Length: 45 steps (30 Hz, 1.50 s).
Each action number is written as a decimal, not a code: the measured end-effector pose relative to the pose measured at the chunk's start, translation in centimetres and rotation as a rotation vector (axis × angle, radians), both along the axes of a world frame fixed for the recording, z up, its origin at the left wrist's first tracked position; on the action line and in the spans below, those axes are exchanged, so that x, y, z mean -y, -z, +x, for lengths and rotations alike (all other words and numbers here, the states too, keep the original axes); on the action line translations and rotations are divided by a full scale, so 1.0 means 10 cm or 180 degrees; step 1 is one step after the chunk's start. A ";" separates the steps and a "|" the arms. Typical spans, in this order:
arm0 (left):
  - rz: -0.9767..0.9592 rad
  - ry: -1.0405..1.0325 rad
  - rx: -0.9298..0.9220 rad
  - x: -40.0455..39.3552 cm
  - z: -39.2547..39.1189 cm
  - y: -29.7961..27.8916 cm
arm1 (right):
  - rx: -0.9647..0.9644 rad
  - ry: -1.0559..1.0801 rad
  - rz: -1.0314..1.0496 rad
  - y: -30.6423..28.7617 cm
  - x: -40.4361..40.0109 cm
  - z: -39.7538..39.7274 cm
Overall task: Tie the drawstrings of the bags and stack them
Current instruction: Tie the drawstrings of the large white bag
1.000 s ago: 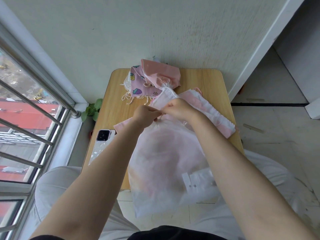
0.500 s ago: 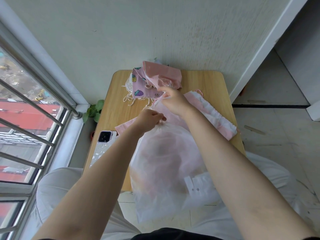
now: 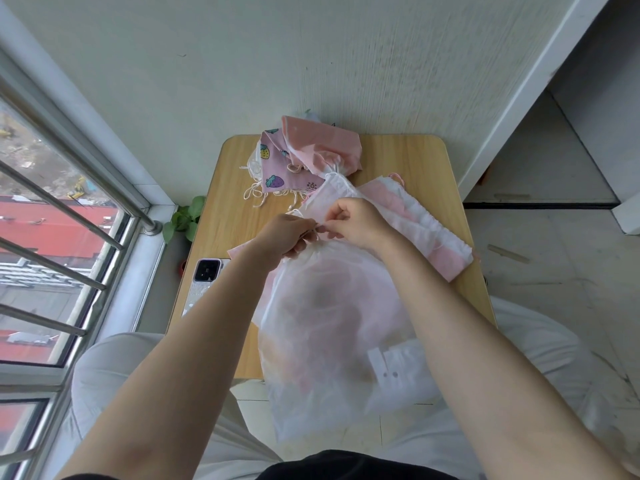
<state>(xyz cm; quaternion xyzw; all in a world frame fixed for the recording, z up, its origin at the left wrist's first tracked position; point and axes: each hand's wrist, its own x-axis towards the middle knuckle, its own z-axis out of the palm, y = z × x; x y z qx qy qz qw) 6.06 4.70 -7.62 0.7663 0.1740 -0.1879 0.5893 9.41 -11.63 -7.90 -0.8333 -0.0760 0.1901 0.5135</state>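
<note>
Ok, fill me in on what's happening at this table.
A seated person is tying shut a large sheer white bag that lies on the wooden table and hangs over its near edge. The left hand and right hand both pinch the drawstring at the bag's gathered neck. More pink drawstring bags are piled at the table's far edge, with another pink and white bag beside the right hand. A phone lies to the left.
</note>
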 end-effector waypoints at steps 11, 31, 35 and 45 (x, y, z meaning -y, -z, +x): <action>0.0291 0.0083 0.0511 0.04 0.00 -0.06 | -0.0635 0.0132 0.0875 -0.03 0.13 -0.01; 0.0930 -0.0198 0.0499 0.07 0.02 -0.14 | 0.0779 0.0063 -0.0364 -0.05 -0.06 -0.07; 0.1202 0.0090 0.0303 0.08 0.03 -0.12 | 0.0893 0.0102 -0.0483 -0.05 -0.07 -0.06; 0.1742 0.0247 0.0867 0.20 0.00 -0.09 | 0.1296 -0.0474 -0.1289 -0.11 -0.05 -0.04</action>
